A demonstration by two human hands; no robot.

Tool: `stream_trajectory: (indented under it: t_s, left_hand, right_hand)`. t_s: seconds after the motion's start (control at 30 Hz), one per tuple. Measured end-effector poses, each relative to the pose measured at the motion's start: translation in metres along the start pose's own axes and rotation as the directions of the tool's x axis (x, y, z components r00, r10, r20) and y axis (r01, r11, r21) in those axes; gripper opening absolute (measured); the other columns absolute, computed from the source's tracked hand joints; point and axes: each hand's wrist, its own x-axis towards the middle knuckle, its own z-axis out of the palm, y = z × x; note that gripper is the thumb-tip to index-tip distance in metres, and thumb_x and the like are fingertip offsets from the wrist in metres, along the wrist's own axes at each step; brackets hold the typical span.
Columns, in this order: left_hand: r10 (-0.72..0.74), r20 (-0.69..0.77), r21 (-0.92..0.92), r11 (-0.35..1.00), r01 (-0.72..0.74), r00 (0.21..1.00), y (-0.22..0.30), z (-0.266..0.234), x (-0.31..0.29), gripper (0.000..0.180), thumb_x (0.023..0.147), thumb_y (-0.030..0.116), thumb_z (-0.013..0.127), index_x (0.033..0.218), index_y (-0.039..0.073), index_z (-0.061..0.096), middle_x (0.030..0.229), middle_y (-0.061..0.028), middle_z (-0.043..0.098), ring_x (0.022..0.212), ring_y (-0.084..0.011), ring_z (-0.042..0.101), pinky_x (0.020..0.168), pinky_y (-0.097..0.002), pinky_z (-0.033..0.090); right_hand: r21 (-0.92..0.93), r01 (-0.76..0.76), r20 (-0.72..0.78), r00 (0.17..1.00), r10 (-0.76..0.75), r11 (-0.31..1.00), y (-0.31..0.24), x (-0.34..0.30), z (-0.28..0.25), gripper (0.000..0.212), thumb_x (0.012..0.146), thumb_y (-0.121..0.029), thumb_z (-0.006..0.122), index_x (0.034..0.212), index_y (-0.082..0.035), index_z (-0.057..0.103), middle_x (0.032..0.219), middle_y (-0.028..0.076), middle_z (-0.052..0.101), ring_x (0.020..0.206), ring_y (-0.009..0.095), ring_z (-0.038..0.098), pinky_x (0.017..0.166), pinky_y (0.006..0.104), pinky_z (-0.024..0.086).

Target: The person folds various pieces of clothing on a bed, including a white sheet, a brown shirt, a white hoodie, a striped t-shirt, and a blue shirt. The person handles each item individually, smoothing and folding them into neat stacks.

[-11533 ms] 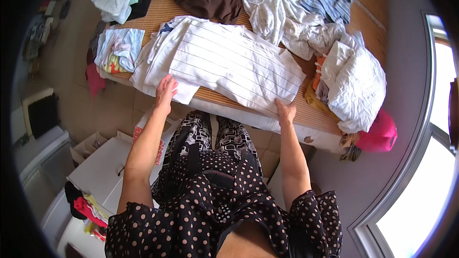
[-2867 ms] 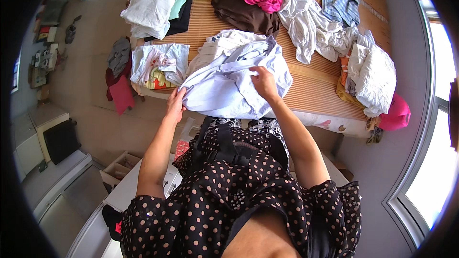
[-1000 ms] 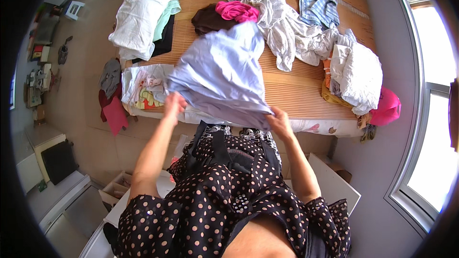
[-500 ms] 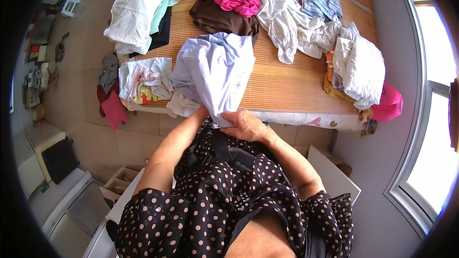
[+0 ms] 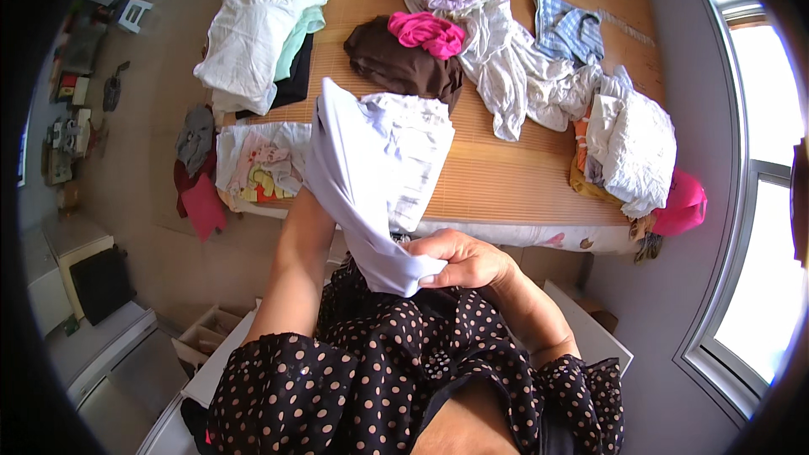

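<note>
My right hand [image 5: 468, 259] pinches the near edge of a pale lavender garment [image 5: 354, 177], thumb on top, just in front of the bed's near edge. My left forearm [image 5: 297, 244] reaches in under the same garment, and the cloth covers that hand, so its fingers are hidden. The garment rises to a peak at its far left and hangs down toward my lap. White cloth with faint marks [image 5: 421, 147] shows right beside it; whether it belongs to the same piece I cannot tell.
Beyond lies a brown cloth [image 5: 392, 55] with a bright pink one [image 5: 427, 34] on it. White clothes [image 5: 253, 38] and folded prints [image 5: 265, 160] are piled at left. White garments [image 5: 632, 147] are heaped at right, near the window [image 5: 775, 253]. The bamboo mat [image 5: 506, 177] lies beneath.
My right hand has pulled the garment's edge nearer and a little right. My left hand has gone from the near edge to beneath the cloth. The white marked cloth now shows.
</note>
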Motion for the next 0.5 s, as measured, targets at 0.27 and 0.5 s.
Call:
stream_trajectory:
  t_s: [0.27, 0.5]
  left_hand:
    - [-0.439, 0.394, 0.59, 0.794, 0.144, 0.807, 0.018, 0.041, -0.089, 0.045, 0.09, 0.032, 0.035, 0.126, 0.004, 0.034, 0.128, -0.0092, 0.039, 0.111, -0.0163, 0.044, 0.094, -0.0309, 0.036]
    - [-0.207, 0.805, -0.041, 0.915, 0.401, 0.556, 0.047, 0.062, -0.151, 0.078, 0.08, 0.063, 0.03, 0.131, 0.005, 0.026, 0.13, -0.0106, 0.036, 0.118, -0.0212, 0.038, 0.097, -0.037, 0.032]
  right_hand:
    - [0.062, 0.424, -0.767, 0.599, -0.228, 0.904, -0.031, -0.03, -0.123, 0.019, 0.08, -0.017, 0.058, 0.091, -0.002, 0.055, 0.082, 0.005, 0.06, 0.069, 0.011, 0.058, 0.065, 0.0256, 0.049]
    - [-0.322, -0.072, -0.938, 0.158, -0.308, 0.944, 0.026, -0.049, -0.184, 0.049, 0.078, -0.015, 0.062, 0.118, 0.004, 0.042, 0.114, 0.015, 0.049, 0.104, 0.021, 0.047, 0.087, 0.0294, 0.038]
